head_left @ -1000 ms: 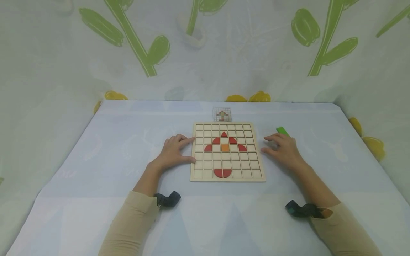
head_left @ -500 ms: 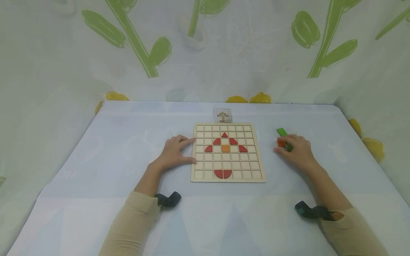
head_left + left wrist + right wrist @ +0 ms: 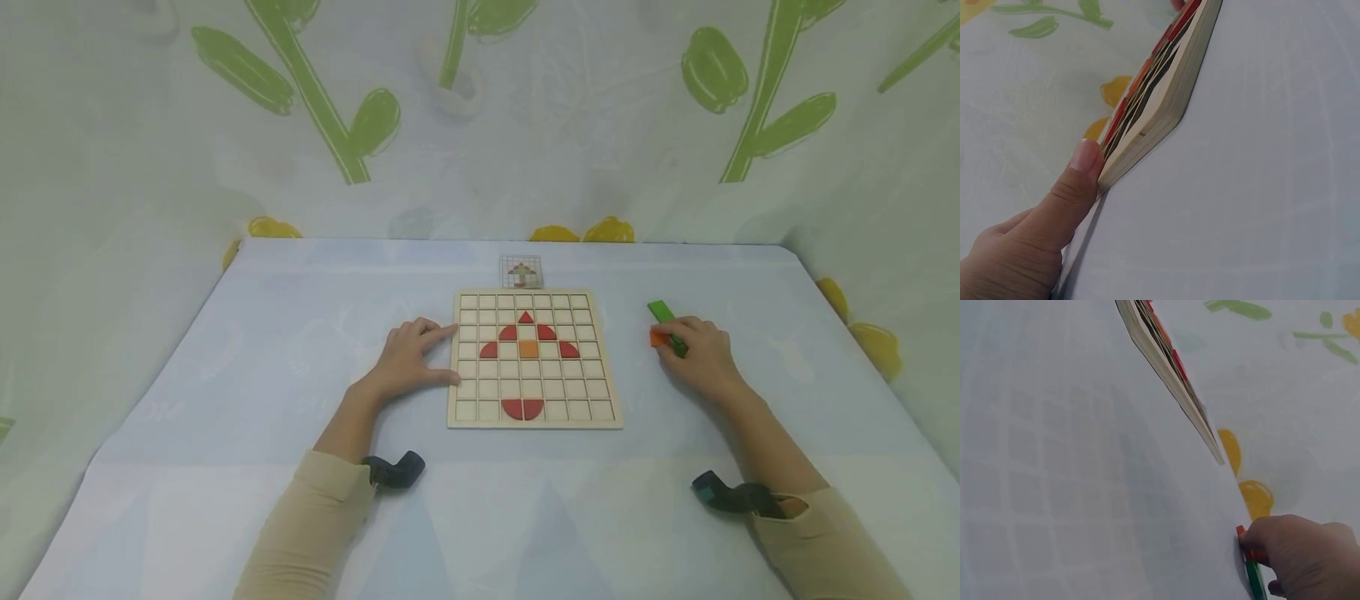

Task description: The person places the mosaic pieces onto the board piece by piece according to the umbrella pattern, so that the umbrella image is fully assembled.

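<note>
A wooden grid board [image 3: 497,367] lies on the table with red quarter-round tiles [image 3: 512,408], a red triangle and one orange square [image 3: 528,348] set in it. My left hand [image 3: 405,358] rests at the board's left edge, index finger and thumb stretched out; in the left wrist view the thumb [image 3: 1063,200] touches the rim. To the right of the board, my right hand [image 3: 701,358] pinches an orange tile [image 3: 657,338]. A green strip [image 3: 661,311] lies against that tile, partly under the fingers. The right wrist view shows the thumb on the orange tile [image 3: 1240,531].
A small pattern card [image 3: 521,271] lies at the board's far edge, showing a coloured figure on a grid. Behind the table [image 3: 270,300] rises a pale curtain with leaf prints [image 3: 585,125].
My right hand has moved right, from beside the board to the orange tile, and its thumb and fingers have closed on it. My left hand stays at the board's edge.
</note>
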`<act>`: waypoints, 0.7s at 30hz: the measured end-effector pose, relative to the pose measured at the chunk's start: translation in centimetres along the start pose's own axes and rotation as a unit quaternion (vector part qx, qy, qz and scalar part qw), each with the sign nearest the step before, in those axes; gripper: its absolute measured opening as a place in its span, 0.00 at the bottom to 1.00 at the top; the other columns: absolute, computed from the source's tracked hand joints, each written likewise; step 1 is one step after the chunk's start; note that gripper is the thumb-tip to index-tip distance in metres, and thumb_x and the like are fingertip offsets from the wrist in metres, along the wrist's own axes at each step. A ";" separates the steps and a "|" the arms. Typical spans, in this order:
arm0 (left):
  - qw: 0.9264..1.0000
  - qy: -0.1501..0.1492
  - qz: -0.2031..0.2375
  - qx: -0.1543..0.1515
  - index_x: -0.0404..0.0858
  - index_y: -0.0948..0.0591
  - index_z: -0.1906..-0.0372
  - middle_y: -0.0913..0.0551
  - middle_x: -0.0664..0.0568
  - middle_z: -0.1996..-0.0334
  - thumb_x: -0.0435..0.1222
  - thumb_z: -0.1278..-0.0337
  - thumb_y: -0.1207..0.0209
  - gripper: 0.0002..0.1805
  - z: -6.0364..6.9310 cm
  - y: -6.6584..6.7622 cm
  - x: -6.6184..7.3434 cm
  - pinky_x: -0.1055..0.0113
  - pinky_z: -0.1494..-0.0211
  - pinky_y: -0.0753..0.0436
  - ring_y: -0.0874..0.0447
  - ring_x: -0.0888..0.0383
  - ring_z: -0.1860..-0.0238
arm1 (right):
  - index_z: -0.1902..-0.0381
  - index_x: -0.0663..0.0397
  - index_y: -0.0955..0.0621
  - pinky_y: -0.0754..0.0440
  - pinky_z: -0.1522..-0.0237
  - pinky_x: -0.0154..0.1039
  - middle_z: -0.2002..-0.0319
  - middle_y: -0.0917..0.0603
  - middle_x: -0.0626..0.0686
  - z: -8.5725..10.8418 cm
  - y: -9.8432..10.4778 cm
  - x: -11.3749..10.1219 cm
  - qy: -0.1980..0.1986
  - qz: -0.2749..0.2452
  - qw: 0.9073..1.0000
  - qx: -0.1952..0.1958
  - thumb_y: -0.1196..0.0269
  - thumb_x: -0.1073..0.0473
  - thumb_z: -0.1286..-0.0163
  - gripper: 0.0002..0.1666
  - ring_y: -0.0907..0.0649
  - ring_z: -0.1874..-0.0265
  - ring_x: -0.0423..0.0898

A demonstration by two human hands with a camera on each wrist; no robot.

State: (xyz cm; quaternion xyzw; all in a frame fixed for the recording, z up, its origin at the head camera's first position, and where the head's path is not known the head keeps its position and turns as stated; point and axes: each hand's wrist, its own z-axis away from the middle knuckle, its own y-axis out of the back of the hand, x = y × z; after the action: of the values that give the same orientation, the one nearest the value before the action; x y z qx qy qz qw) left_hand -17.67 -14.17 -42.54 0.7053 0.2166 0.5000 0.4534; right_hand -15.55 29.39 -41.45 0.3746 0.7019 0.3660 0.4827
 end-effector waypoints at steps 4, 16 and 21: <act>1.000 0.002 -0.001 0.000 0.47 0.30 0.33 0.28 0.50 0.52 0.57 0.64 0.29 0.47 0.0 -0.2 -0.1 0.56 0.47 0.40 0.34 0.53 0.52 | 0.51 0.64 0.20 0.40 0.59 0.55 0.54 0.23 0.67 0.1 0.0 0.0 -0.003 0.006 1.000 -0.003 0.40 0.65 0.40 0.18 0.28 0.56 0.64; 1.000 -0.002 -0.002 -0.002 0.47 0.30 0.33 0.28 0.50 0.52 0.57 0.64 0.29 0.47 -0.1 -0.1 -0.1 0.56 0.49 0.40 0.34 0.52 0.53 | 0.57 0.64 0.18 0.44 0.62 0.47 0.59 0.20 0.65 0.0 -0.5 -0.2 0.012 -0.021 1.000 -0.006 0.37 0.65 0.44 0.16 0.26 0.58 0.61; 1.000 -0.003 -0.002 -0.001 0.47 0.29 0.34 0.28 0.49 0.51 0.57 0.65 0.29 0.47 -0.1 -0.1 -0.2 0.56 0.48 0.40 0.34 0.52 0.52 | 0.59 0.64 0.18 0.44 0.62 0.46 0.62 0.19 0.63 -0.1 -0.8 -0.5 0.021 -0.033 0.999 0.011 0.35 0.65 0.45 0.14 0.26 0.60 0.58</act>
State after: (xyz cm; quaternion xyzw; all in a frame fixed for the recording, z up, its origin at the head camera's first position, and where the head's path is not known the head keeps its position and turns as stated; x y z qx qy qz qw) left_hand -17.86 -14.20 -42.74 0.7062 0.2159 0.4969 0.4558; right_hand -15.69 28.54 -41.90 0.3483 0.7279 0.3499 0.4758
